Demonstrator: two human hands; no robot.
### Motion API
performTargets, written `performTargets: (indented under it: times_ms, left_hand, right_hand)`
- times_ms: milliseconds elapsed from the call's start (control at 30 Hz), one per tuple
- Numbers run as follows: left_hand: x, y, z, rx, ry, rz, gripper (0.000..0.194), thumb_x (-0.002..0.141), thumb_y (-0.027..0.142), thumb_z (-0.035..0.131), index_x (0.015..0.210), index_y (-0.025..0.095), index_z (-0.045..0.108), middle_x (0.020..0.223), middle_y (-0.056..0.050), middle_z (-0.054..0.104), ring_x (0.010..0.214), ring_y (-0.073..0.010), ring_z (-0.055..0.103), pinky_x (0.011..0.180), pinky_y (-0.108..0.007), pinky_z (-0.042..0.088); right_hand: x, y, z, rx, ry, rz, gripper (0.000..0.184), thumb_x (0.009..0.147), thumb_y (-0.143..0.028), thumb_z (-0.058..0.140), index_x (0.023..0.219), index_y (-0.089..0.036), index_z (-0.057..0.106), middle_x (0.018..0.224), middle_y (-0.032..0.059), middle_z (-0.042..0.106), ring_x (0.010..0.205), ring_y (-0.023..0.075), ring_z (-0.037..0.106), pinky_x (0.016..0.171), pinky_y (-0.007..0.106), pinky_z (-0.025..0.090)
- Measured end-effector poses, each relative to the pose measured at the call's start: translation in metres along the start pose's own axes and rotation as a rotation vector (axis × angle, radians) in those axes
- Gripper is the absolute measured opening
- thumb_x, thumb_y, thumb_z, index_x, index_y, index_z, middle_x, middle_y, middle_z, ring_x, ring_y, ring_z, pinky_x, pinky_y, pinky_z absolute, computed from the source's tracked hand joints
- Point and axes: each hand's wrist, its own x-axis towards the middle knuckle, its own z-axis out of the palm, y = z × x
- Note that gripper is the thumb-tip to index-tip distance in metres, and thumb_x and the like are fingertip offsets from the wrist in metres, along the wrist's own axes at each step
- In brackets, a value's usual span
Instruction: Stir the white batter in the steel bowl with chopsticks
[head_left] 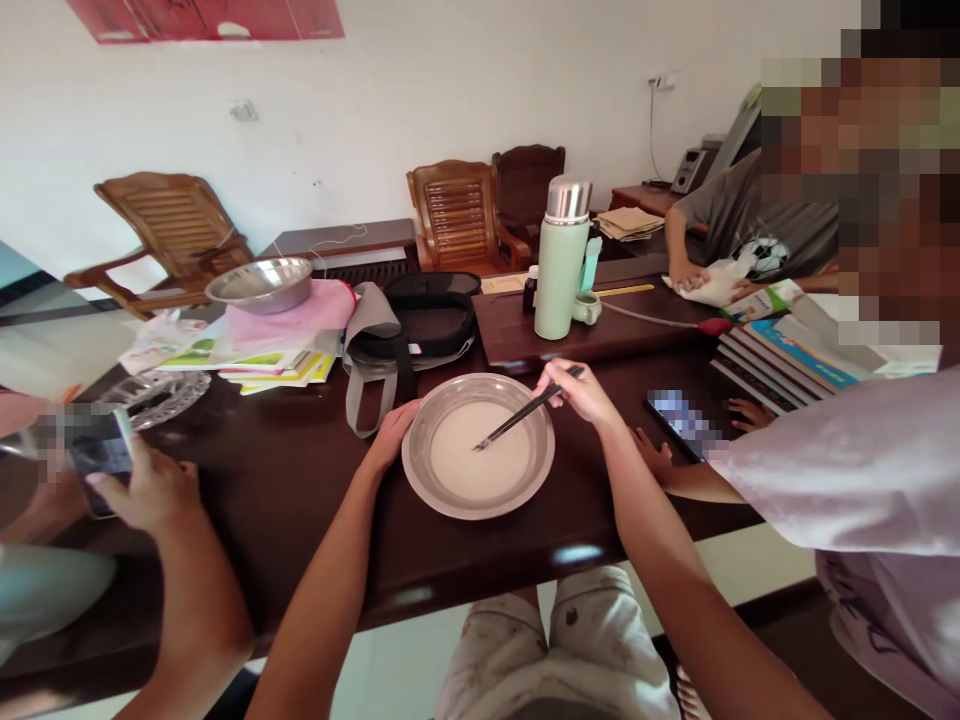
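A wide metal bowl [480, 508] stands on the dark table in front of me. Pale, milky liquid or batter [472, 425] fills its bottom. At the bowl's left side, my left hand [391, 432] grips the rim, its fingers partly hidden along the outer wall. A pair of dark chopsticks [525, 411] is pinched in my right hand [577, 393] over the bowl's right rim. The chopsticks slant down to the left, and their tips touch the pale liquid near its middle.
A green thermos [561, 280] stands behind the bowl, beside a small cup [586, 308]. Behind left lie a grey-black bag [412, 325] and books under another metal bowl [262, 285]. One person holds a phone [105, 455] at left; others sit at right near a phone [682, 420].
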Motion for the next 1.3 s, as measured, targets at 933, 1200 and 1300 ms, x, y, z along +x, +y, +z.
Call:
performTargets:
  times_ms: [933, 1200, 1300]
  left_hand:
    - [-0.026, 0.092, 0.119, 0.056, -0.52, -0.167, 0.095, 0.084, 0.071, 0.0, 0.106, 0.01, 0.069, 0.087, -0.011, 0.072, 0.096, -0.026, 0.066, 0.075, -0.045, 0.047]
    - [0.009, -0.016, -0.017, -0.097, -0.009, -0.175, 0.053, 0.085, 0.068, 0.027, 0.126, 0.048, 0.053, 0.052, 0.011, 0.063, 0.075, -0.016, 0.069, 0.065, -0.03, 0.054]
    - [0.009, -0.023, -0.019, -0.141, 0.024, -0.18, 0.047, 0.085, 0.067, 0.031, 0.119, 0.049, 0.059, 0.057, 0.013, 0.066, 0.08, -0.0133, 0.068, 0.072, -0.025, 0.054]
  right_hand:
    - [0.001, 0.003, -0.008, 0.078, -0.019, 0.045, 0.037, 0.078, -0.05, 0.064, 0.07, -0.014, 0.063, 0.059, 0.0068, 0.07, 0.036, 0.0086, 0.048, 0.035, 0.021, 0.035]
    - [0.002, 0.001, -0.01, 0.043, 0.096, 0.021, 0.039, 0.076, -0.052, 0.065, 0.068, -0.014, 0.062, 0.058, 0.0059, 0.07, 0.037, 0.0089, 0.05, 0.036, 0.021, 0.039]
    - [0.001, 0.001, -0.009, 0.063, 0.034, 0.045, 0.037, 0.077, -0.05, 0.065, 0.068, -0.014, 0.062, 0.056, 0.006, 0.069, 0.034, 0.0086, 0.048, 0.034, 0.021, 0.036]
